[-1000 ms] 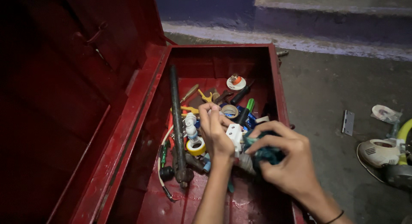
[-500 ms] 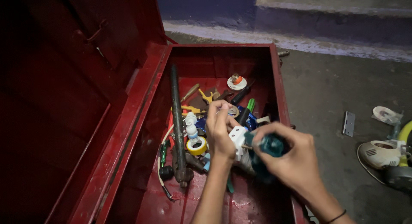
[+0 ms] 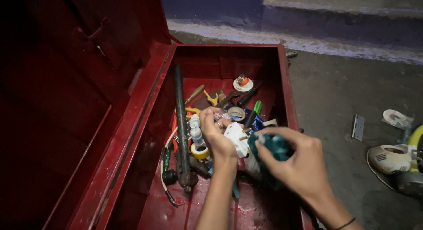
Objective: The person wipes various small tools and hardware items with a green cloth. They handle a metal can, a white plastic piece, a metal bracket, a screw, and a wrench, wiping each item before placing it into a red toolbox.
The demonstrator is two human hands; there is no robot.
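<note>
White plastic electrical plug with metal pins [image 3: 236,139], gripped in left hand [image 3: 217,135], fingers curled tight round its near side, pins poking out toward the right. Held low over the jumble in the middle of an open red metal toolbox [image 3: 284,80], just above the other contents. Right hand [image 3: 296,165] immediately to the right of the plug, nearly touching it, closed around a teal rounded tool body [image 3: 272,147]; fingers wrapped over the top, most of the teal piece covered, exact kind impossible to tell.

Just left of the left hand: small white plastic bottle [image 3: 195,129], upright among the clutter, and below it a yellow roll of tape [image 3: 199,151]. Further left, a long dark metal pipe tool [image 3: 181,124] lying lengthwise along the box floor, heavy end toward the near side. Behind the hands: green-handled screwdriver [image 3: 254,112], tan roll of tape [image 3: 236,113], yellow-handled pliers [image 3: 211,98], and at the far end a round white fitting with an orange centre [image 3: 243,83].

Red lid [image 3: 66,102] standing open at the left, in deep shadow. Outside the box to the right, on grey concrete floor [image 3: 335,102]: small metal hinge plate [image 3: 358,127], well apart from the hands, and a white power tool [image 3: 390,158] near the frame edge.
</note>
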